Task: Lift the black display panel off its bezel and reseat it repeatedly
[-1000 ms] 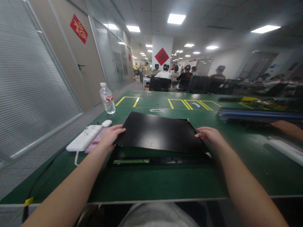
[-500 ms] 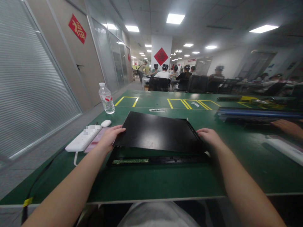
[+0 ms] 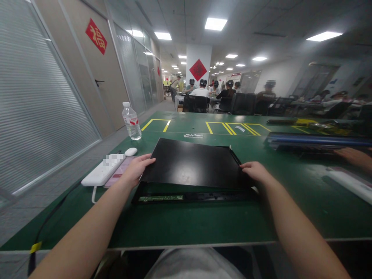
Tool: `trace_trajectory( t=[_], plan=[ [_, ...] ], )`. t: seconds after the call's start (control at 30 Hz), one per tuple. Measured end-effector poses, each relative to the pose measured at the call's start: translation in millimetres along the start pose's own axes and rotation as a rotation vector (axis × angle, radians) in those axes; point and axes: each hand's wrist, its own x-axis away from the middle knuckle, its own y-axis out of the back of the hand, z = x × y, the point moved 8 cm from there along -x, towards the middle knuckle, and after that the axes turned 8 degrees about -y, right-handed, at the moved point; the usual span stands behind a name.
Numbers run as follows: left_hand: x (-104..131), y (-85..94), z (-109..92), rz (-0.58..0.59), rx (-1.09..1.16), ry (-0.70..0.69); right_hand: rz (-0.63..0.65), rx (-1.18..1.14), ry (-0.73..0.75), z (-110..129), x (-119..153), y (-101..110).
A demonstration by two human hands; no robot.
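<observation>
A glossy black flat panel [image 3: 192,162], like a display screen, lies askew over a thin black frame [image 3: 215,196] on the green table. My left hand [image 3: 141,168] grips the panel's left edge, thumb on top and fingers underneath. At the opposite edge my right hand [image 3: 254,170] is closed, its thumb and fingertips pinching the panel's right side near the frame's side rail. Along the frame's near bar shows a green circuit board strip [image 3: 161,198]. Most of the frame is hidden beneath the panel.
Left of the panel are a water bottle [image 3: 132,123], a white power strip [image 3: 101,170], a phone [image 3: 119,174] and a white mouse [image 3: 131,152]. At right a co-worker's hand [image 3: 353,157] is beside a dark blue panel [image 3: 316,140]. Yellow tape [image 3: 216,127] marks the table's far side.
My right hand has shifted slightly inward and closed onto the panel's right edge. The panel's right side has moved very little; my left hand keeps its hold.
</observation>
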Motion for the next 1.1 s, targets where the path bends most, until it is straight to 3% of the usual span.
trace_trajectory(
  t=[0.8,1.1],
  plan=[
    [9,-3.4,-12,-0.018,-0.064,-0.064,-0.019,-0.005,0.027,-1,-2,-2],
    [2,-1.4,-3,0.030,-0.043,-0.050,0.018,-0.065,0.014,-6,-5,-8]
  ],
)
